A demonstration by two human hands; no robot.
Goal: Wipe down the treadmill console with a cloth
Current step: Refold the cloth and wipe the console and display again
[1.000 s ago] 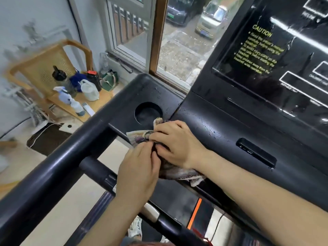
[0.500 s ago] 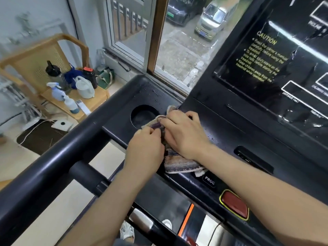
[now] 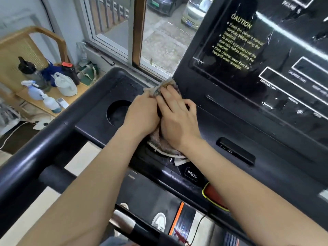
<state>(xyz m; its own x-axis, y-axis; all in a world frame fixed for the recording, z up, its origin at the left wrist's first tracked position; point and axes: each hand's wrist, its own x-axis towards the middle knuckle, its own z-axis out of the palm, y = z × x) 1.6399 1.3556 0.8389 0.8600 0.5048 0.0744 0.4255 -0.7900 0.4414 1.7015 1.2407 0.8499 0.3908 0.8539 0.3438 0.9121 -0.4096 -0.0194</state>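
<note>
Pressing down on cloth (image 3: 160,142), right hand (image 3: 177,121) lay flat, fingers straight; left hand (image 3: 142,114), touching it, had fingers curled on the cloth's left edge. Cloth lay bunched on console (image 3: 221,125) ledge, between cup holder (image 3: 118,112) and screen (image 3: 230,77)

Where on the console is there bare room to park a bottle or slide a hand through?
Free: the cup holder, which looks empty, left of the left hand; the flat corner behind it, toward the window; the ledge between the right hand and the slot. Crowded: the middle, where both hands cover the cloth, and the chair loaded with bottles.
</note>
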